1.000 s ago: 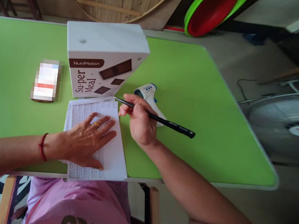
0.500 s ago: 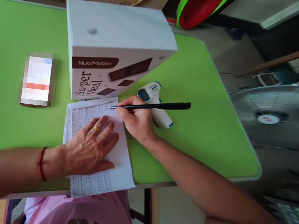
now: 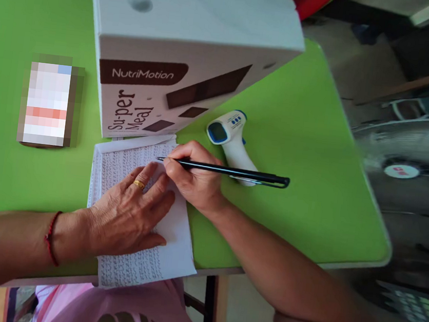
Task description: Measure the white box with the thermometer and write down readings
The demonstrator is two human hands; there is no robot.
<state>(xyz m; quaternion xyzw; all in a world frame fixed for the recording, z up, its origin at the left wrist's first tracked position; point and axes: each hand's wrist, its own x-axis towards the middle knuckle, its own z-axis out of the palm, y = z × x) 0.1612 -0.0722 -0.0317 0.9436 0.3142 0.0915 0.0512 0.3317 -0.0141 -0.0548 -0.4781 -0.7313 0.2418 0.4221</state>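
A notepad (image 3: 132, 270) with lines of dense handwriting lies at the near edge of the green table. My left hand (image 3: 133, 208), wearing a gold ring, rests flat on its page with fingers spread. My right hand (image 3: 197, 177) pinches a black pen (image 3: 244, 173) close to its point. The tip is over the upper part of the page, just beyond the left fingertips; whether it touches the paper I cannot tell. Behind the right hand lies a white and blue infrared thermometer (image 3: 232, 137), its handle partly hidden by the pen and hand.
A large white box (image 3: 200, 9) marked "NutriMotion" stands right behind the notepad. To the left, a phone-like object (image 3: 46, 103) with a blurred-out screen lies on the green table (image 3: 309, 141). A fan (image 3: 403, 169) is beyond the table's right edge.
The view has shifted closer, so the box looks larger and cut off at the top. The pen now lies nearer to level, and its tip is slightly lower on the page.
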